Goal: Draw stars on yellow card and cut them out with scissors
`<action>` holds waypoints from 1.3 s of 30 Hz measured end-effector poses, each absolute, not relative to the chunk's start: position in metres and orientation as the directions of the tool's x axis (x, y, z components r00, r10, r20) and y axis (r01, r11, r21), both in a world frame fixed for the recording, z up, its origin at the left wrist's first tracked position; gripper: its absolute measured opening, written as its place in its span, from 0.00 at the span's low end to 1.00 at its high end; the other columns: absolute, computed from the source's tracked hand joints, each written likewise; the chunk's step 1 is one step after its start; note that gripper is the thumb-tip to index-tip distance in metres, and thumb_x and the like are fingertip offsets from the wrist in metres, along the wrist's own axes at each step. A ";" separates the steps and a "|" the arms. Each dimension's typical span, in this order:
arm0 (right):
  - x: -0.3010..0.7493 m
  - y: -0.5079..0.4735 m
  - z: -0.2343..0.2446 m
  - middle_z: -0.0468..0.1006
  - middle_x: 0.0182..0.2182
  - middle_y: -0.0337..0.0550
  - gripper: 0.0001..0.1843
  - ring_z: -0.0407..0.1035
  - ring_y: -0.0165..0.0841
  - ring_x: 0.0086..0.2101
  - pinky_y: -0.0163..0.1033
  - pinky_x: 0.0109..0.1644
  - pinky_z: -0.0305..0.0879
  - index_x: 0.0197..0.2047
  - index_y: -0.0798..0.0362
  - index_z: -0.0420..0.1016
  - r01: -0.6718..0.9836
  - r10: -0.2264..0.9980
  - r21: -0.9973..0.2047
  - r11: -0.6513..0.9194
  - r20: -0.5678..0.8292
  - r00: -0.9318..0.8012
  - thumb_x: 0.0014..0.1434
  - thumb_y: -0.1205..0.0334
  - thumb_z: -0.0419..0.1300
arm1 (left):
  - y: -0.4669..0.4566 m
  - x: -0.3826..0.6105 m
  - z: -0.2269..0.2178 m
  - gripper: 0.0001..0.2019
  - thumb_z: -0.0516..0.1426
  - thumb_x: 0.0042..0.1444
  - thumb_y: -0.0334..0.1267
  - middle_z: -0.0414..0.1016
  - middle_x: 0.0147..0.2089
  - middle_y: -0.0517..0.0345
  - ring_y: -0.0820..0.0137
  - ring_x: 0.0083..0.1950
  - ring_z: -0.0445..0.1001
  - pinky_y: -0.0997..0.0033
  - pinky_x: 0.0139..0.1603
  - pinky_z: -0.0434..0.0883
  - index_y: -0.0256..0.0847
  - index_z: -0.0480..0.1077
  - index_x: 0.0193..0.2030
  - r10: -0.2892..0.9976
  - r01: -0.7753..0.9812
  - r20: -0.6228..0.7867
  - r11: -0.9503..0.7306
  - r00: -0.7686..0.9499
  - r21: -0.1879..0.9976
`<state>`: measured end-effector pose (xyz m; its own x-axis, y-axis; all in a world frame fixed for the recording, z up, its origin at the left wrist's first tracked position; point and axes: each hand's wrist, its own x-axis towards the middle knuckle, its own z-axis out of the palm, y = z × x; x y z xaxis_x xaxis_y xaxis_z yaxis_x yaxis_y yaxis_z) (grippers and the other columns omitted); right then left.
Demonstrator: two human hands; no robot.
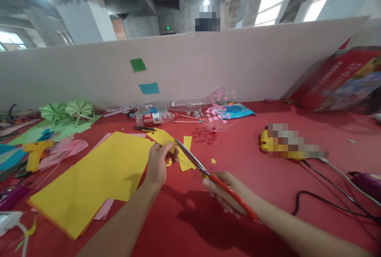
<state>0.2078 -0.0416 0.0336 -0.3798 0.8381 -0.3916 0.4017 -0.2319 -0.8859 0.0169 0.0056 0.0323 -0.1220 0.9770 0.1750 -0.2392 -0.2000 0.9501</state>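
My left hand pinches a small piece of yellow paper and holds it up above the red table. My right hand grips red-handled scissors, whose blades point up and left at the paper's edge. A strip of yellow paper lies on the table just behind the blades. A tiny yellow star lies to its right.
A large yellow sheet lies at left over pink paper. Green paper fans, a yellow glue gun, plastic bottles, a pink star ornament, black cables and a red box surround the work spot. A white partition backs the table.
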 end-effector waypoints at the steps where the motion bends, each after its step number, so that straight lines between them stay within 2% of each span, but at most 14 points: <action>1: 0.208 -0.041 0.033 0.57 0.08 0.28 0.25 0.51 0.21 0.08 0.26 0.09 0.49 0.22 0.52 0.60 0.403 0.838 -0.888 -0.220 -0.384 -0.388 0.53 0.38 0.56 | 0.006 0.017 0.033 0.12 0.56 0.50 0.39 0.70 0.18 0.60 0.75 0.18 0.65 0.75 0.20 0.61 0.37 0.69 0.19 0.976 -0.238 0.175 -0.201 -0.126 0.950; 6: 0.211 -0.041 0.032 0.59 0.10 0.28 0.25 0.52 0.22 0.10 0.27 0.11 0.49 0.24 0.51 0.60 0.423 0.837 -0.892 -0.157 -0.348 -0.422 0.51 0.36 0.56 | 0.005 0.017 0.036 0.11 0.55 0.48 0.38 0.69 0.17 0.60 0.75 0.18 0.65 0.74 0.21 0.62 0.37 0.68 0.18 0.981 -0.222 0.160 -0.182 -0.111 0.958; 10: 0.210 -0.042 0.034 0.59 0.11 0.29 0.26 0.51 0.21 0.11 0.28 0.14 0.48 0.23 0.51 0.58 0.362 0.877 -0.927 -0.099 -0.253 -0.408 0.52 0.36 0.54 | 0.006 0.016 0.034 0.08 0.56 0.47 0.37 0.71 0.19 0.60 0.75 0.18 0.65 0.74 0.21 0.61 0.37 0.71 0.21 0.988 -0.216 0.150 -0.154 -0.036 0.964; 13: 0.210 -0.040 0.032 0.59 0.12 0.29 0.24 0.51 0.21 0.11 0.28 0.15 0.48 0.22 0.52 0.57 0.292 0.931 -0.952 -0.091 -0.186 -0.315 0.52 0.39 0.56 | 0.001 0.021 0.033 0.08 0.56 0.44 0.37 0.70 0.17 0.60 0.75 0.17 0.65 0.74 0.21 0.62 0.37 0.71 0.19 0.981 -0.133 0.057 -0.033 0.185 0.991; 16: 0.210 -0.037 0.031 0.60 0.12 0.29 0.21 0.52 0.22 0.12 0.29 0.16 0.50 0.24 0.52 0.61 0.245 0.962 -0.966 -0.087 -0.146 -0.231 0.50 0.43 0.58 | -0.009 0.031 0.032 0.06 0.56 0.41 0.35 0.70 0.17 0.59 0.75 0.16 0.66 0.74 0.21 0.63 0.37 0.70 0.18 0.905 0.005 -0.087 0.093 0.417 0.996; 21: 0.210 -0.037 0.037 0.60 0.11 0.28 0.14 0.53 0.22 0.12 0.29 0.16 0.50 0.22 0.51 0.58 0.217 0.961 -0.974 -0.059 -0.114 -0.253 0.50 0.52 0.56 | -0.021 0.042 0.029 0.04 0.55 0.40 0.34 0.69 0.19 0.61 0.77 0.17 0.66 0.76 0.21 0.63 0.38 0.67 0.20 0.775 0.134 -0.228 0.184 0.590 0.974; 25: 0.210 -0.039 0.037 0.59 0.10 0.28 0.12 0.54 0.22 0.12 0.28 0.16 0.50 0.21 0.50 0.55 0.197 0.966 -0.978 -0.067 -0.113 -0.234 0.49 0.57 0.54 | -0.020 0.040 0.028 0.05 0.57 0.43 0.35 0.68 0.20 0.61 0.77 0.17 0.66 0.76 0.21 0.63 0.37 0.68 0.21 0.773 0.153 -0.227 0.169 0.592 0.974; 30: 0.211 -0.035 0.024 0.69 0.16 0.33 0.13 0.55 0.21 0.12 0.28 0.14 0.49 0.25 0.52 0.59 0.000 0.985 -0.999 0.047 0.046 -0.167 0.54 0.54 0.55 | -0.015 0.040 0.020 0.10 0.60 0.48 0.42 0.72 0.25 0.58 0.75 0.20 0.70 0.73 0.24 0.66 0.36 0.71 0.29 0.784 0.066 -0.154 0.143 0.601 0.988; 32: 0.212 -0.033 0.019 0.70 0.17 0.33 0.14 0.55 0.20 0.11 0.28 0.14 0.50 0.25 0.52 0.60 -0.037 0.986 -0.996 0.081 0.086 -0.142 0.56 0.53 0.54 | -0.014 0.042 0.017 0.12 0.60 0.49 0.44 0.72 0.26 0.58 0.74 0.21 0.70 0.72 0.24 0.68 0.36 0.70 0.30 0.789 0.018 -0.123 0.141 0.601 0.990; 39: 0.212 -0.029 0.010 0.71 0.18 0.34 0.15 0.56 0.22 0.12 0.28 0.14 0.52 0.27 0.52 0.63 -0.106 0.992 -0.992 0.072 0.082 -0.095 0.56 0.51 0.57 | -0.014 0.042 0.018 0.11 0.60 0.50 0.43 0.75 0.26 0.58 0.75 0.21 0.71 0.74 0.26 0.68 0.37 0.70 0.29 0.873 -0.016 -0.063 0.081 0.484 0.997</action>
<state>0.2121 -0.0290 0.0103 -0.0952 0.9921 0.0821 -0.1056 0.0719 -0.9918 0.0422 -0.0138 0.0176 0.4842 0.8727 -0.0630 -0.0156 0.0806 0.9966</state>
